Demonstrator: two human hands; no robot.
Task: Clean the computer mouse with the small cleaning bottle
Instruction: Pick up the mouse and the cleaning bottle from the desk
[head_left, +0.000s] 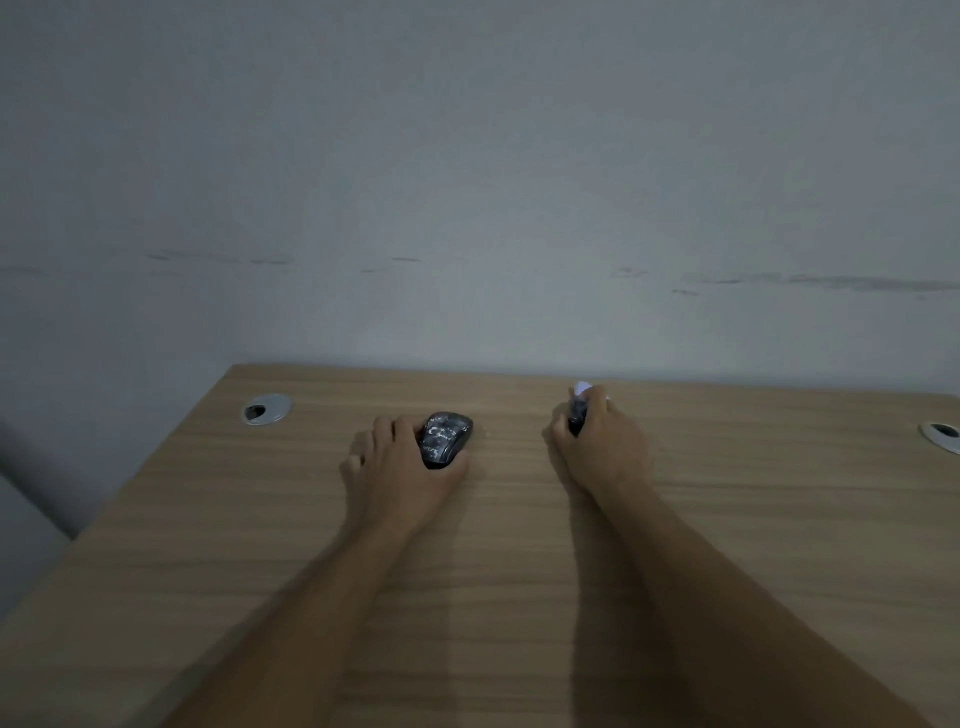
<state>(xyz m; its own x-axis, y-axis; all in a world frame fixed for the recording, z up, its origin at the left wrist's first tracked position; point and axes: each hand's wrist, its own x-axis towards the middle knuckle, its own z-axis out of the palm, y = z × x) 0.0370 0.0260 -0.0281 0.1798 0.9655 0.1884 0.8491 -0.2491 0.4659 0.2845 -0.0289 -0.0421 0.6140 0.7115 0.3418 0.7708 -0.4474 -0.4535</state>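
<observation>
A dark computer mouse (445, 436) with a pale marbled pattern lies on the wooden desk (260, 519), near its far edge. My left hand (395, 467) grips it from the left, thumb along its near side and fingers over its far left. To the right, my right hand (600, 441) is closed around the small cleaning bottle (577, 415). The bottle is dark with a pale cap poking out above my fingers. Most of it is hidden in my fist. Both hands rest on the desk, about a hand's width apart.
A round silver cable grommet (267, 409) sits at the desk's far left, and another grommet (941, 435) at the far right edge of view. A plain grey wall (467, 182) rises directly behind the desk. The desk's left edge runs diagonally toward me.
</observation>
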